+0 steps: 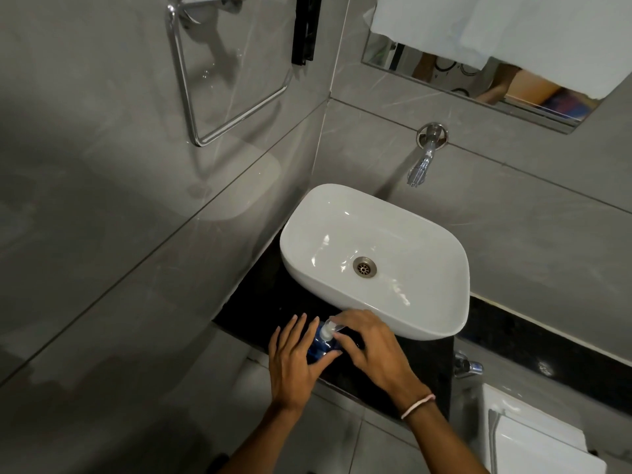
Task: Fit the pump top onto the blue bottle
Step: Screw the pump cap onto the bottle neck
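The blue bottle (pixel 319 347) stands on the black counter (pixel 260 313) just in front of the white basin. Its clear pump top (pixel 327 329) sits on the bottle's neck. My left hand (pixel 294 357) wraps the bottle from the left, thumb across its front and fingers partly spread. My right hand (pixel 369 343) reaches in from the right, with its fingers on the pump top's collar and nozzle. Most of the bottle is hidden between my hands.
A white basin (pixel 441 268) sits on the counter, with a wall tap (pixel 422 165) above it. A chrome towel ring (pixel 191 97) hangs on the left wall. A mirror (pixel 478 87) and white towel (pixel 513 29) are upper right. A white toilet cistern (pixel 533 436) is lower right.
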